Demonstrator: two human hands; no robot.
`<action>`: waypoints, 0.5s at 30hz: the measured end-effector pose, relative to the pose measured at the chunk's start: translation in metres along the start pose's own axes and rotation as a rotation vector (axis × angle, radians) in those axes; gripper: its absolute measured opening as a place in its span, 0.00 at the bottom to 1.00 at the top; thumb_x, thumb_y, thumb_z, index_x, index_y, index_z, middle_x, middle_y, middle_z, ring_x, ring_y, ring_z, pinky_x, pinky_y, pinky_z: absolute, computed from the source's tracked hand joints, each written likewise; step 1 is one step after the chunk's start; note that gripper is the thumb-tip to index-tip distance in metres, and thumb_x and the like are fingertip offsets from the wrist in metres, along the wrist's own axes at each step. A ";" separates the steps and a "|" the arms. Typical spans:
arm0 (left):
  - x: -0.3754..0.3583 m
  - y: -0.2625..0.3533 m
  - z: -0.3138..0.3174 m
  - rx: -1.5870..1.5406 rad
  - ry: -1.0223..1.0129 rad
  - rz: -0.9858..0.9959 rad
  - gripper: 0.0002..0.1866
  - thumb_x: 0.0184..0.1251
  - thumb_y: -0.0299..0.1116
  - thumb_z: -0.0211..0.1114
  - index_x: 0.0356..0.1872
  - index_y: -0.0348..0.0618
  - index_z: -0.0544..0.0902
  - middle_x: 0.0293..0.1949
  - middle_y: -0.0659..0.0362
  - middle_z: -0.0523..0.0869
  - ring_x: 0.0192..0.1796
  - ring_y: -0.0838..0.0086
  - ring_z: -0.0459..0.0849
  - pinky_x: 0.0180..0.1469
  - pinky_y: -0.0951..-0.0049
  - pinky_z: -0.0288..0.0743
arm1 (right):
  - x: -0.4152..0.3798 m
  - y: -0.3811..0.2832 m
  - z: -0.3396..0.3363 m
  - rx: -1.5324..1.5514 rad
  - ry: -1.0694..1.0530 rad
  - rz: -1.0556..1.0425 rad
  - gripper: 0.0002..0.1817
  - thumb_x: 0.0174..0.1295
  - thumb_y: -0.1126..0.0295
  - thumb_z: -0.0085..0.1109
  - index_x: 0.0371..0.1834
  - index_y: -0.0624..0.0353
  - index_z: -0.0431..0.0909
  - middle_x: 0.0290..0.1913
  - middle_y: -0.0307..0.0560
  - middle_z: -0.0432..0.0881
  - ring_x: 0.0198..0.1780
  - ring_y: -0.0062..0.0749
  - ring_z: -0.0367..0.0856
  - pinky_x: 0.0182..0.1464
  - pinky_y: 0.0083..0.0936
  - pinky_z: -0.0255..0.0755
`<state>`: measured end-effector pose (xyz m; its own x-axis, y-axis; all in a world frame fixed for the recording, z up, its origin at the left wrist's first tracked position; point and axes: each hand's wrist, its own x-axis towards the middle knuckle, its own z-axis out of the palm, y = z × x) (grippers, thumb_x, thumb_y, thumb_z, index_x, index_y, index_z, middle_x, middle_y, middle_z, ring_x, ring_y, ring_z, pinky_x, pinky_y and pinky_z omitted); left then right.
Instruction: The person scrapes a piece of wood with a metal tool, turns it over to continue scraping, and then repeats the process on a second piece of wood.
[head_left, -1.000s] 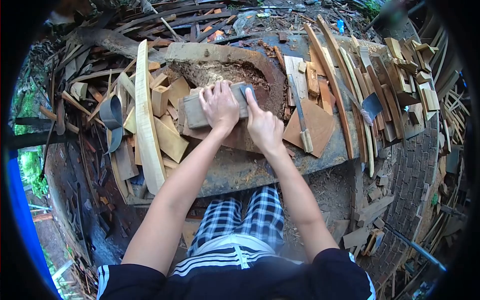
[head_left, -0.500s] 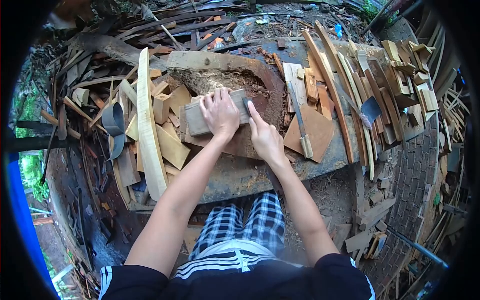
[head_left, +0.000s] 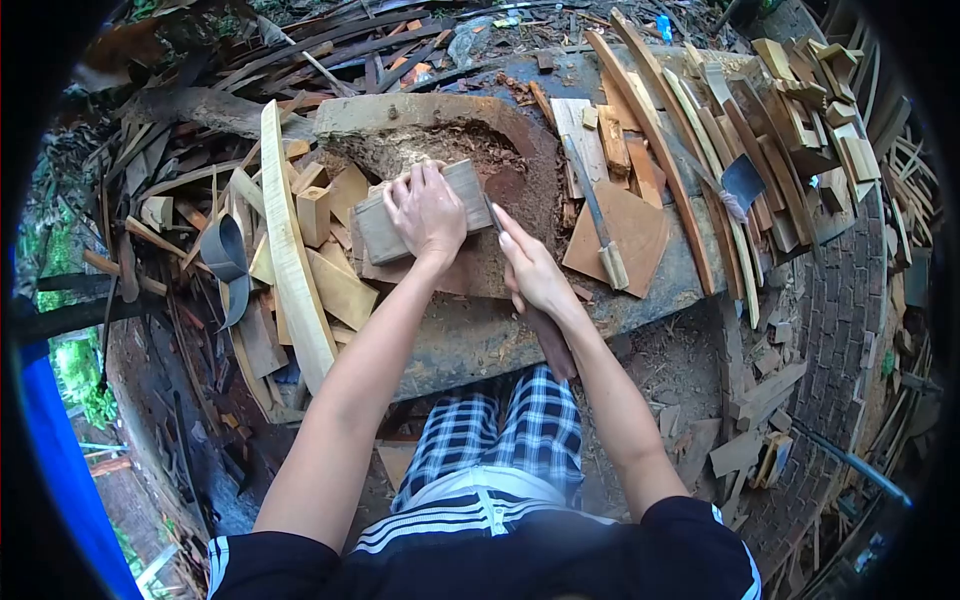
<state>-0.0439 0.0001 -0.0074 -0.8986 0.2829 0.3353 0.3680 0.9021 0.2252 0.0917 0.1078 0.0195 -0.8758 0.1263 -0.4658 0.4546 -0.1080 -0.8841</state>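
My left hand (head_left: 428, 212) presses down on a grey-brown wooden block (head_left: 470, 190), its fingers bent over the block's far edge. The block lies tilted over the hollowed, chip-strewn part of a thick wooden slab (head_left: 390, 113). Close to the block's right end, my right hand (head_left: 533, 268) is closed around a knife. The narrow dark blade of this knife (head_left: 492, 211) points away from me beside the block, and its long brown handle (head_left: 550, 343) runs back under my wrist toward my body.
A second long blade with a wooden handle (head_left: 612, 265) lies on a brown board (head_left: 640, 235) to the right. Long curved strips (head_left: 660, 160) and stacked pieces (head_left: 790, 110) fill the right side. At left are a pale curved plank (head_left: 290, 240), offcuts and a dark curved strip (head_left: 225, 250).
My right hand has drawn back toward my body with the knife, so more of its handle shows. The block has turned slightly under my left hand, and the view has shifted a little.
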 end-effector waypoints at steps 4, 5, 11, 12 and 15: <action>0.003 -0.002 -0.001 -0.010 0.007 0.014 0.10 0.69 0.34 0.56 0.47 0.50 0.82 0.47 0.59 0.84 0.57 0.64 0.78 0.68 0.56 0.59 | 0.009 -0.011 -0.001 0.019 0.012 -0.015 0.28 0.78 0.61 0.39 0.80 0.42 0.58 0.15 0.42 0.69 0.11 0.27 0.72 0.20 0.30 0.75; 0.001 -0.001 0.000 -0.015 0.010 0.012 0.10 0.69 0.34 0.56 0.47 0.50 0.82 0.47 0.60 0.84 0.57 0.64 0.78 0.68 0.56 0.59 | -0.008 -0.011 0.000 -0.028 0.026 -0.004 0.28 0.78 0.61 0.39 0.80 0.42 0.58 0.15 0.43 0.69 0.11 0.28 0.73 0.20 0.31 0.75; 0.001 -0.003 0.003 0.013 0.003 0.018 0.10 0.69 0.34 0.56 0.48 0.51 0.82 0.48 0.60 0.83 0.57 0.63 0.78 0.69 0.55 0.59 | -0.019 -0.010 0.006 -0.089 0.077 -0.051 0.27 0.78 0.60 0.40 0.79 0.38 0.59 0.19 0.53 0.78 0.14 0.36 0.78 0.26 0.37 0.79; 0.001 -0.003 0.004 0.018 0.008 0.033 0.10 0.69 0.34 0.56 0.48 0.51 0.82 0.48 0.60 0.83 0.57 0.63 0.78 0.69 0.55 0.59 | -0.013 -0.013 0.005 -0.077 0.084 -0.060 0.27 0.78 0.60 0.40 0.79 0.38 0.59 0.19 0.53 0.78 0.14 0.36 0.78 0.26 0.37 0.79; 0.000 -0.004 0.005 0.031 0.010 0.027 0.11 0.70 0.34 0.55 0.48 0.50 0.81 0.47 0.59 0.82 0.57 0.62 0.77 0.69 0.54 0.59 | -0.015 -0.019 0.008 -0.191 0.115 -0.052 0.27 0.77 0.58 0.41 0.79 0.35 0.60 0.29 0.63 0.85 0.24 0.54 0.85 0.40 0.49 0.81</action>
<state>-0.0470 -0.0021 -0.0127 -0.8859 0.3043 0.3501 0.3846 0.9038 0.1876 0.0948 0.1003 0.0432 -0.8799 0.2392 -0.4105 0.4408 0.0889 -0.8932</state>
